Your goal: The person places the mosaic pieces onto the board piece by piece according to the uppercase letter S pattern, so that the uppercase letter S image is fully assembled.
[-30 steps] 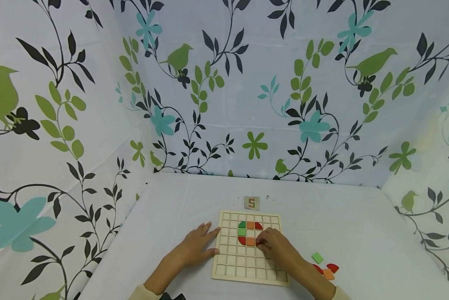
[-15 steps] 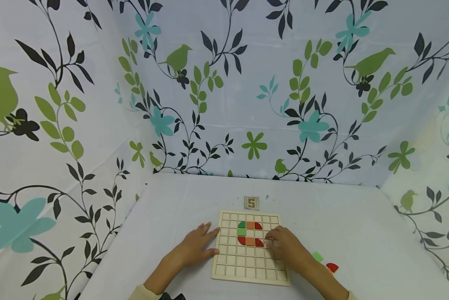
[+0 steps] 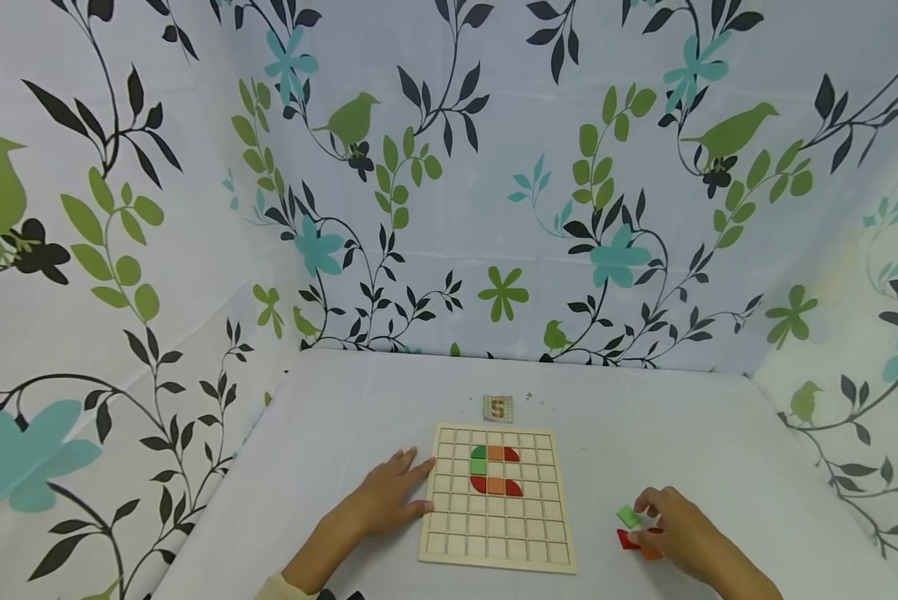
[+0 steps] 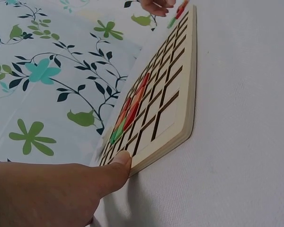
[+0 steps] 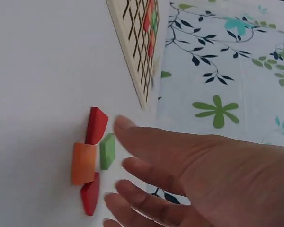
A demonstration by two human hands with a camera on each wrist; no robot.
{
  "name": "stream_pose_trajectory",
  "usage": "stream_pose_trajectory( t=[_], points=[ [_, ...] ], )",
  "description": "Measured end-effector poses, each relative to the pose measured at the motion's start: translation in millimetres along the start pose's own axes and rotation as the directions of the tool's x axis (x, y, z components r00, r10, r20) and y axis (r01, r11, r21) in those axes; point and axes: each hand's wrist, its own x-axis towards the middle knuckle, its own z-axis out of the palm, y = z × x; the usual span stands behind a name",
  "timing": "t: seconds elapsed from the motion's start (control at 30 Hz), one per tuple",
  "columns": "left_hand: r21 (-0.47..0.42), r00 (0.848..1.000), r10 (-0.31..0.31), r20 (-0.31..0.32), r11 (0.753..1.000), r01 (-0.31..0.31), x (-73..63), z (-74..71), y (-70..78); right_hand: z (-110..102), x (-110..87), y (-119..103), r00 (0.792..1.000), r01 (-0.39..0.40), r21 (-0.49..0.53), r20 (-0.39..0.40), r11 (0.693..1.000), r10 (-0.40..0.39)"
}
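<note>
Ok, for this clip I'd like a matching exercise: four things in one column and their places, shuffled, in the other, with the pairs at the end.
Things
1. left hand
2. right hand
3. small card
4. dark green tile

Places
A. beyond the far edge of the board
B. set in the board's grid
C. at the board's left edge
D. by the loose tiles, off the board's right side

Right pairs: 1-C, 2-D, 3-A, 4-B
</note>
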Motion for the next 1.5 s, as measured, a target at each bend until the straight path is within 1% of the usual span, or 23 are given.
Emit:
stream_pose_trajectory(
  t=[0.07,0.13,0.23,0.3,0.4,0.47,0.53,0.63,0.73,0.87,0.97,1.07,1.2,1.27,1.4,1.43,1.5],
  points=[
    [0.001,1.0,-0.002,-0.001,1.0,0.002,-0.4,0.3,-0.9,4,-5.5,8,1.0,0.024,-0.007,0.009,1.0,-0.024],
    [0.002,1.0,-0.001,-0.004,1.0,0.001,-0.4,0.6,-1.7,8,-8.2,14,0.998,0.065,-0.011,0.005,0.998,-0.065],
    [-0.002,1.0,0.0,-0.008,1.0,0.0,-0.1,0.8,-1.8,15,-11.1,18,0.991,0.132,-0.023,-0.023,0.991,-0.132],
    [-0.007,1.0,-0.002,-0.006,1.0,0.002,0.0,0.7,-1.2,19,-12.4,20,0.986,0.153,-0.056,-0.055,0.987,-0.156],
    [-0.006,1.0,-0.003,-0.006,1.0,0.003,0.1,0.1,-0.4,23,-12.6,19,0.982,0.144,-0.121,-0.108,0.982,-0.157],
    [-0.005,1.0,-0.005,-0.007,1.0,0.005,-0.3,-0.7,0.5,25,-11.9,17,0.983,0.113,-0.148,-0.127,0.983,-0.132],
    [-0.002,1.0,-0.005,-0.008,1.0,0.005,-0.4,-1.0,0.9,25,-11.5,15,0.986,0.086,-0.156,-0.126,0.984,-0.106],
    [-0.001,1.0,-0.004,-0.007,1.0,0.004,-0.6,-1.1,1.2,22,-12.8,15,0.992,0.068,-0.13,-0.094,0.989,-0.08],
    [-0.002,1.0,-0.002,-0.007,1.0,0.002,-0.6,-0.8,1.4,20,-14.8,17,0.991,0.097,-0.125,-0.084,0.987,-0.108],
    [-0.003,1.0,-0.002,-0.006,1.0,0.002,-1.0,-1.5,2.9,20,-17.2,24,0.973,0.183,-0.161,-0.111,0.97,-0.202],
    [-0.001,1.0,0.0,-0.008,1.0,0.0,-1.2,-2.1,3.3,22,-18.7,28,0.961,0.219,-0.17,-0.13,0.961,-0.242],
    [0.001,1.0,-0.001,-0.008,1.0,0.001,-1.4,-1.8,3.0,25,-19.5,27,0.97,0.172,-0.156,-0.143,0.973,-0.195],
    [0.0,1.0,-0.005,-0.004,1.0,0.005,-1.5,-2.0,3.1,27,-19.8,24,0.981,0.087,-0.156,-0.159,0.984,-0.112],
    [-0.003,1.0,-0.009,-0.004,1.0,0.009,-1.3,-2.4,3.2,28,-19.7,22,0.975,0.081,-0.18,-0.19,0.98,-0.115],
    [-0.012,1.0,-0.016,-0.004,1.0,0.016,-0.9,-2.9,3.5,29,-18.6,20,0.953,0.103,-0.228,-0.257,0.968,-0.162],
    [-0.013,1.0,-0.015,-0.002,1.0,0.015,-0.8,-2.7,3.4,29,-18.1,19,0.95,0.1,-0.232,-0.268,0.968,-0.162],
    [-0.013,1.0,-0.013,-0.001,1.0,0.013,-0.6,-2.6,3.5,27,-15.4,19,0.954,0.095,-0.215,-0.261,0.972,-0.151]
  ],
)
